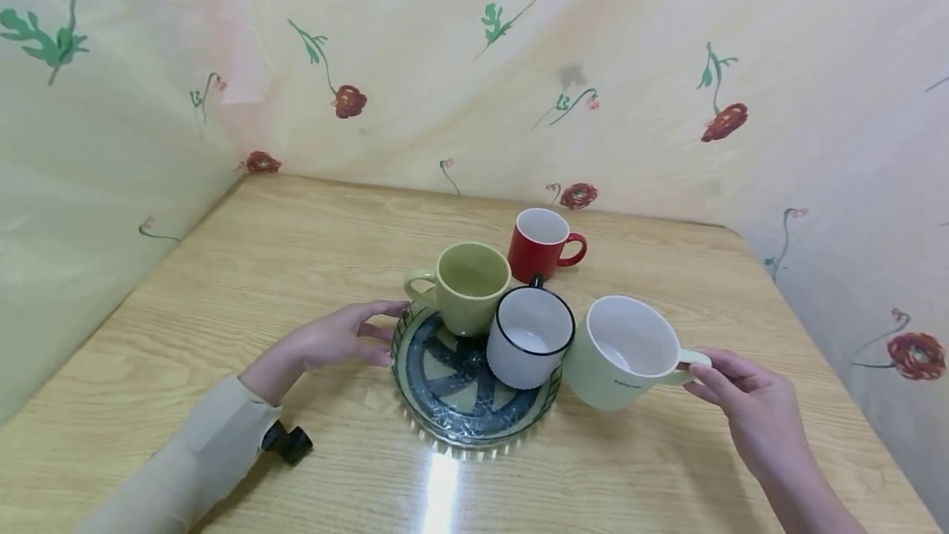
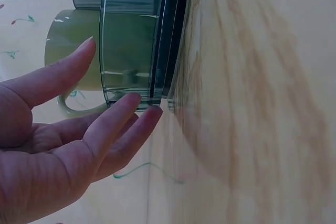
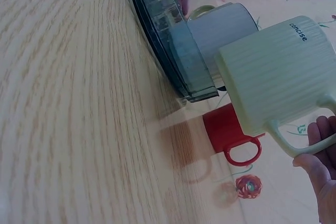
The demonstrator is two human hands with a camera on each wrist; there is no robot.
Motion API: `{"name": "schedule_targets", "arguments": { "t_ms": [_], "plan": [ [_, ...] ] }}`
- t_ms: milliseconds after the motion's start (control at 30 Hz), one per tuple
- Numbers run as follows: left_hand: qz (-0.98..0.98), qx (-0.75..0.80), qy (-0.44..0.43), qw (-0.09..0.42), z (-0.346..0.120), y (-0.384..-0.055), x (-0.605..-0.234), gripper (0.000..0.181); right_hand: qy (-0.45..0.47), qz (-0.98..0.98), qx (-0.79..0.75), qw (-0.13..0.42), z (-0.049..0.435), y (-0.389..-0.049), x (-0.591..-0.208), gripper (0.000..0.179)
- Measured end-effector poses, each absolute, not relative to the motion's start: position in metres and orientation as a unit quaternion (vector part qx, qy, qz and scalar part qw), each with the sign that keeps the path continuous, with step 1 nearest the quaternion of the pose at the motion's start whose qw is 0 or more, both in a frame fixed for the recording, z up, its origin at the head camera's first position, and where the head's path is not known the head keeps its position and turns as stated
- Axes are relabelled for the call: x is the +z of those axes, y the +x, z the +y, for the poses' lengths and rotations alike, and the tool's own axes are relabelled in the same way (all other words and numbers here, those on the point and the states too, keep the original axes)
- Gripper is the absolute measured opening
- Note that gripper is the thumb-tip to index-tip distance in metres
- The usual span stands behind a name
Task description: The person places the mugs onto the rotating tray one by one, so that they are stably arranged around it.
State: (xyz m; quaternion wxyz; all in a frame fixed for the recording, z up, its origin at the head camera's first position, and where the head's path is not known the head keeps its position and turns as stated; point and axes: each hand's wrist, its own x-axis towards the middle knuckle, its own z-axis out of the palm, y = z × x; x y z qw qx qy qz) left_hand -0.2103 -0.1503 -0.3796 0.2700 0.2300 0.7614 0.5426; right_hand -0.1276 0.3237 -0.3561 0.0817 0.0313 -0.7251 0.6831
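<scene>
Broadly, a cream flowered sheet (image 1: 445,64) behind and beside a pale wood-grain worktop (image 1: 259,270). Mid-worktop, a round glass dish (image 1: 467,435) with a dark blue pattern. At its left, a left hand (image 1: 337,344) in a light sleeve (image 1: 215,435), fingers (image 2: 111,121) loosely extended and gripping nothing, tips at the glass edge; contact hard to confirm. On the other side, a right hand (image 1: 756,406), thumb and fingers pinched on the handle of a large pale green mug (image 1: 611,369). Mouth up, apparently clear of the worktop, just beside the dish's right rim. Probable key relation for the coming move: mug body to the left of the right fingers, between them and the dish, handle pointing right, long axis roughly upright; right hand nearer, left hand well apart across the dish. Inside the dish, toward the right, a white mug (image 1: 519,363) with a black rim, handle pointing away; close beside it, toward the back, an olive-green mug (image 1: 470,311), handle pointing left. Behind the dish, on the worktop, a red mug (image 1: 530,258), white inside, handle to the right. Smallest, a black device (image 1: 296,443) at the left cuff.
</scene>
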Motion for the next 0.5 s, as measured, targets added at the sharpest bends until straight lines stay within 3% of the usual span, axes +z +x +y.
{"name": "schedule_targets", "arguments": {
  "t_ms": [267,500],
  "plan": [
    [0.763,0.540,0.226,0.274,-0.1501,-0.2119,-0.3801,0.079,0.029,-0.736,0.673,0.075,0.3205,-0.1306,-0.3522,0.021],
    [0.758,0.548,0.222,0.277,-0.1508,-0.2132,-0.3811,0.075,0.035,-0.718,0.687,0.101,0.3161,-0.1342,-0.3553,0.025]
  ]
}}
